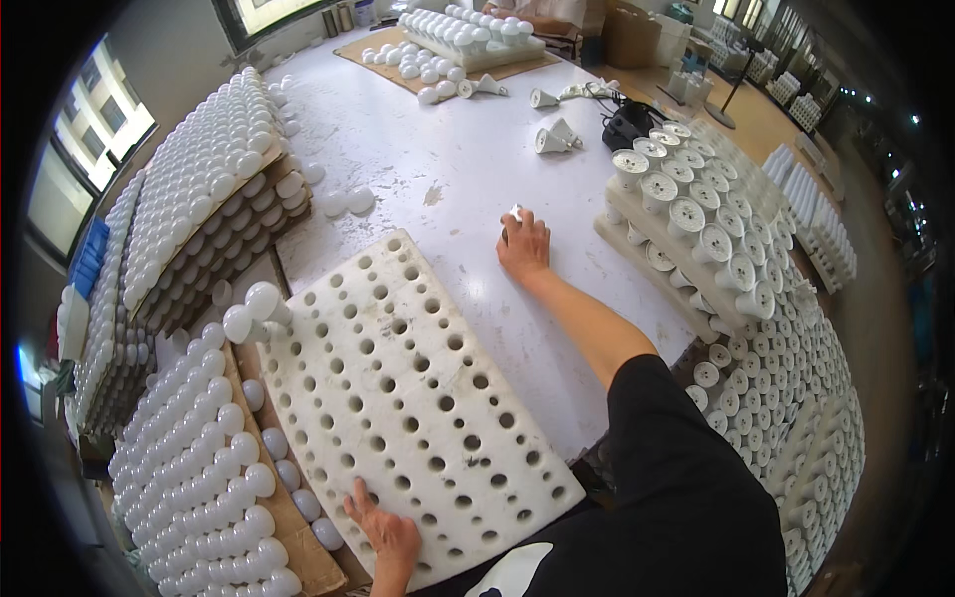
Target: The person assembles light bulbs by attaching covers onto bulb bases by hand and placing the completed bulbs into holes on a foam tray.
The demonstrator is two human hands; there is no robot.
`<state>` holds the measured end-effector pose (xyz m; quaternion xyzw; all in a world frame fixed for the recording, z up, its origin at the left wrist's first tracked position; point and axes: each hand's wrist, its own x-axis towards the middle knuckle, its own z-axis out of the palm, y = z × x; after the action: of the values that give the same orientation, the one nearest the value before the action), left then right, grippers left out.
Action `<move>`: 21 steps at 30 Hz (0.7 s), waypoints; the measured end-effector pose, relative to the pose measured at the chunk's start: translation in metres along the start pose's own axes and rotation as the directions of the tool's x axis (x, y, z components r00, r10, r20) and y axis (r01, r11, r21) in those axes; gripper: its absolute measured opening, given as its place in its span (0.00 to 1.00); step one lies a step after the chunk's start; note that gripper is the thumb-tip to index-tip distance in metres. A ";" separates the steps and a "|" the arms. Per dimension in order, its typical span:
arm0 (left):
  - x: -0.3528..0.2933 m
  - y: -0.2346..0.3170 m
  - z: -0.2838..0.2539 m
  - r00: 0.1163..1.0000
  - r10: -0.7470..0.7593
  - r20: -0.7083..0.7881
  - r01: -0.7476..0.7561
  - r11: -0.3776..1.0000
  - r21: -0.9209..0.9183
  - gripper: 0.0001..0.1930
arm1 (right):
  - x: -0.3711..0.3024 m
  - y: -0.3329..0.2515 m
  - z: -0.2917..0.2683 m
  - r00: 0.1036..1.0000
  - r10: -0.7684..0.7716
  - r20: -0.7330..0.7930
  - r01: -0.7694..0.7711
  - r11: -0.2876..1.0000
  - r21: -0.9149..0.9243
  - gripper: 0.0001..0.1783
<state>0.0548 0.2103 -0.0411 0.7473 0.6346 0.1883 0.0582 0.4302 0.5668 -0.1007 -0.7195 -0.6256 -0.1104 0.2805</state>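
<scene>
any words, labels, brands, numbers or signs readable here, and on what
None can be read.
White foam board: no lettering visible.
Black shirt: part of a white print, no readable words.
Far container: any marking too small and blurred to read.

Foam board (418,391), bottom centre — off-white, rows of dark round holes, large and small. Small piece (515,212), upper centre: white. Bench (398,149): pale lilac-white, brownish-grey scuffs. Bulb domes (189,473), lower left: glossy white; cardboard (284,507) beside them tan. Lamp bases (715,242), right: white, dark specks. Shirt (686,468), lower right: black — white print (519,570), bottom edge.
</scene>
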 end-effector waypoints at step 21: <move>-0.186 -0.017 -0.084 0.830 -0.550 0.088 0.199 0.145 -0.969 0.12 | -0.276 -0.345 -0.300 -0.436 -0.865 0.249 -0.128 0.333 0.934 0.31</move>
<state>-0.0140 0.0204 -0.0080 0.3323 0.5546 0.6168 0.4491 0.1032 0.1936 0.0957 0.0191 -0.8195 0.5572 -0.1326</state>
